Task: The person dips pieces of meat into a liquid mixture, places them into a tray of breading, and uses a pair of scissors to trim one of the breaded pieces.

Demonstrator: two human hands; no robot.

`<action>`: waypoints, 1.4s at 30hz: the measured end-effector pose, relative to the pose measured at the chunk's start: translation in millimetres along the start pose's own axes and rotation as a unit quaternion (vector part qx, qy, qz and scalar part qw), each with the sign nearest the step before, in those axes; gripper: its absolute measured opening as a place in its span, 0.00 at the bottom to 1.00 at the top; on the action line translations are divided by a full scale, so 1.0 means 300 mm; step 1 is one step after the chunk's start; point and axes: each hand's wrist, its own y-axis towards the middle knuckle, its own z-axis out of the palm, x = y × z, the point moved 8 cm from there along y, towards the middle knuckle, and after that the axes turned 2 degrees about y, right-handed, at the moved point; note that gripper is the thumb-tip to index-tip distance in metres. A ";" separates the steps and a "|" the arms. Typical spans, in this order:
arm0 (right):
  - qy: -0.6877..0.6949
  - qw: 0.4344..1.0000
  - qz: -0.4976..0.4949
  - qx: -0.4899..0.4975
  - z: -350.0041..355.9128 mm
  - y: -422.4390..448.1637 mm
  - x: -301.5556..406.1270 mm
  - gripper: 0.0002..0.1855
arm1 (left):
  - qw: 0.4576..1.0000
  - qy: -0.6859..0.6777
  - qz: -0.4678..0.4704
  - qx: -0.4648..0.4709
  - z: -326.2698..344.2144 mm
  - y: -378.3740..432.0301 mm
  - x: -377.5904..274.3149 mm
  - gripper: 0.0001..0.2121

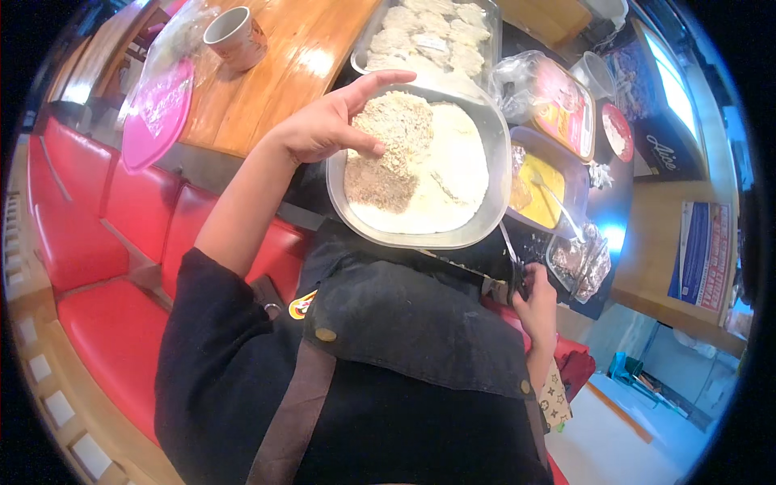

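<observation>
Before me is a translucent plastic tub (418, 239) with pale breading crumbs (467, 142) in it. A round crumb-coated patty (403, 121) is at its left side. My left hand (330, 124) curves around this patty, thumb across its near edge and index finger stretched towards the far rim. The other fingers are hidden. Down to the right, my right hand (536, 303) has its fingers curled beside a dark item (516, 277) from which a thin pale shaft rises. What that item is, and whether the hand grips it, I cannot tell.
Beyond the tub stands a tray (357, 57) of coated pieces. At right are a container of yellow egg mixture (542, 194) with a utensil in it, a lidded box (564, 112) and a foil-covered container (579, 260). A cup (236, 36) and pink lid (157, 121) are left.
</observation>
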 end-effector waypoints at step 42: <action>0.540 0.778 -0.168 0.275 0.031 0.094 0.563 0.46 | 0.987 0.062 0.098 0.115 0.191 0.047 -0.180 0.30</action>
